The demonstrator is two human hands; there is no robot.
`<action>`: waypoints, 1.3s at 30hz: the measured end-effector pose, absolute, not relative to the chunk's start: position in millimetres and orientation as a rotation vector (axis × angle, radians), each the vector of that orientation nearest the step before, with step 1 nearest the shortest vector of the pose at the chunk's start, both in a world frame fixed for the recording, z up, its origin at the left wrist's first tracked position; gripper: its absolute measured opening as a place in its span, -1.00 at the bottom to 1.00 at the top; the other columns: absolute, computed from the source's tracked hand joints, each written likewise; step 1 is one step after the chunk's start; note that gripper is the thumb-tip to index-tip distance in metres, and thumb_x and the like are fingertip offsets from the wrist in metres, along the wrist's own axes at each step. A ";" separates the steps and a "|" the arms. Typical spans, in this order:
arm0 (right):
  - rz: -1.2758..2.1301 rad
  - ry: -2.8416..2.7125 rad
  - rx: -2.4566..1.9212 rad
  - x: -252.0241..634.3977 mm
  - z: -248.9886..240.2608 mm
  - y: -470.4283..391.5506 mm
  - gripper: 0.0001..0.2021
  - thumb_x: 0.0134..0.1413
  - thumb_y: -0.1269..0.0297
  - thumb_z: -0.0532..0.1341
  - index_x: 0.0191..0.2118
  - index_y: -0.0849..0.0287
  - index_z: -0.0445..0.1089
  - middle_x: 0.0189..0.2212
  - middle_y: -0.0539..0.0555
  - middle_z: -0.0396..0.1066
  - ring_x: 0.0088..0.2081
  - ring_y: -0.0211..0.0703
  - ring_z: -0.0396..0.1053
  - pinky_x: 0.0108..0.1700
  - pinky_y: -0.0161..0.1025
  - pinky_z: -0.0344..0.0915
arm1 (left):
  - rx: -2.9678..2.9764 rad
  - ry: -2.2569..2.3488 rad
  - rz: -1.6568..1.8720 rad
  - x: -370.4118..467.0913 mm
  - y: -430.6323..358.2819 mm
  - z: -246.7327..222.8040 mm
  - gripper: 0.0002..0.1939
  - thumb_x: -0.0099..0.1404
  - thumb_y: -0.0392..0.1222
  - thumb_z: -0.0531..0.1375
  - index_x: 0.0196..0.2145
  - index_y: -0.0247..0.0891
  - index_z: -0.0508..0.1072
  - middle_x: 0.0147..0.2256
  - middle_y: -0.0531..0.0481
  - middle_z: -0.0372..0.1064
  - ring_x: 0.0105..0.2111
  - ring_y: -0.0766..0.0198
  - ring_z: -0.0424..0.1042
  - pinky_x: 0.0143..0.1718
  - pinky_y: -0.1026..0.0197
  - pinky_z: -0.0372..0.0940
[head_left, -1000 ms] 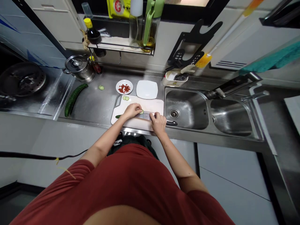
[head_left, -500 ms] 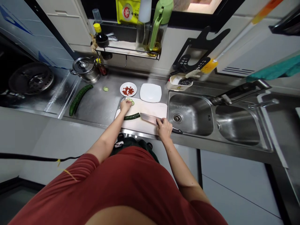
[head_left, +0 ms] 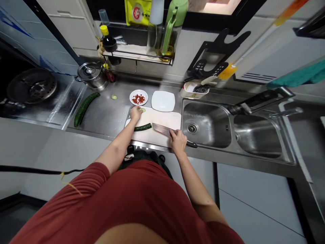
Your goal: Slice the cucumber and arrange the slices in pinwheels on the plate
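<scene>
Kitchen work at a long grey steel counter [head_left: 109,118]

We look down on a rectangular white cutting board [head_left: 162,117] beside a double-basin steel sink [head_left: 213,135]. On the board lies a short dark-green cucumber length [head_left: 143,127], its end right by the tip of a broad steel-bladed knife [head_left: 161,129]; contact is unclear to us. The right hand [head_left: 179,140] is closed around the knife. The left hand [head_left: 136,113], fingers bunched, is over round pale-green slices [head_left: 143,110]; whether it pinches one, we cannot tell. Behind stand a round white dish [head_left: 138,91] of chopped red pieces [head_left: 138,99] and a squarish white plate [head_left: 163,101].

The left forearm [head_left: 119,144] hides the cucumber length's other end. We cannot say whether the black handle [head_left: 191,144] beyond the right hand is the knife's. Shadow blurs a round black pan [head_left: 31,84]; the frame crops a yellow packet [head_left: 137,13] and a teal cloth [head_left: 299,76].
</scene>
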State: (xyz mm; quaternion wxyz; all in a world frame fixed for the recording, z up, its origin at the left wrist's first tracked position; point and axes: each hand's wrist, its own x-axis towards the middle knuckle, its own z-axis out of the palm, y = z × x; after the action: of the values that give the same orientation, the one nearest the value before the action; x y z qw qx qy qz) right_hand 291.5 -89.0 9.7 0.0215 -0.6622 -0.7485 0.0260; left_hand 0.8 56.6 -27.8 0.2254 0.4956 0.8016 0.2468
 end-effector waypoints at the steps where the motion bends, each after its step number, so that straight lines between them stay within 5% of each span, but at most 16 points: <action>1: 0.082 -2.310 -2.047 291.4 9.4 -88.8 -0.61 0.22 0.37 0.10 0.13 -0.03 0.39 0.00 0.17 0.25 -0.19 -0.11 0.17 -0.20 -0.20 -0.05 | 1.416 2.208 0.661 0.2 54.3 -28.2 -0.71 0.16 -0.15 0.27 -0.13 -0.20 0.54 -0.25 -0.06 0.50 -0.24 0.18 0.43 -0.12 0.18 0.24; 16: 0.174 -2.289 -2.085 289.2 13.2 -88.5 -0.57 0.17 0.38 0.10 0.15 -0.01 0.38 0.02 0.18 0.23 -0.17 -0.09 0.19 -0.16 -0.20 -0.01 | 1.700 2.146 0.582 -0.7 46.4 -30.6 -0.72 0.25 -0.23 0.18 -0.12 -0.21 0.59 -0.10 -0.18 0.42 -0.14 0.05 0.40 -0.10 0.10 0.26; 28: 0.352 -2.066 -2.180 289.2 9.5 -86.1 -0.58 0.25 0.32 0.04 0.18 0.06 0.34 -0.10 0.17 0.26 -0.21 -0.11 0.26 -0.18 -0.24 0.10 | 1.431 2.171 0.922 -8.4 31.2 -35.9 -0.76 0.18 -0.23 0.21 -0.18 -0.27 0.54 -0.32 -0.06 0.45 -0.28 0.19 0.40 -0.11 0.16 0.28; 39: 0.590 -1.917 -2.092 278.9 4.9 -75.4 -0.63 0.30 0.25 0.00 0.10 0.11 0.41 -0.19 0.13 0.31 -0.23 -0.12 0.31 -0.20 -0.29 0.19 | 1.716 2.006 0.929 11.5 -27.9 -22.1 -0.78 0.28 -0.13 0.17 -0.18 -0.23 0.54 -0.22 -0.08 0.46 -0.29 0.21 0.41 -0.13 0.17 0.29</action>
State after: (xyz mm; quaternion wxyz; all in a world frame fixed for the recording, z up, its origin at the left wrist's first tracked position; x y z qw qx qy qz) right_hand 278.9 -75.4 4.9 0.1215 -0.7165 -0.6565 0.2022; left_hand 11.5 -27.9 -22.1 0.1708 0.6041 0.7063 0.3272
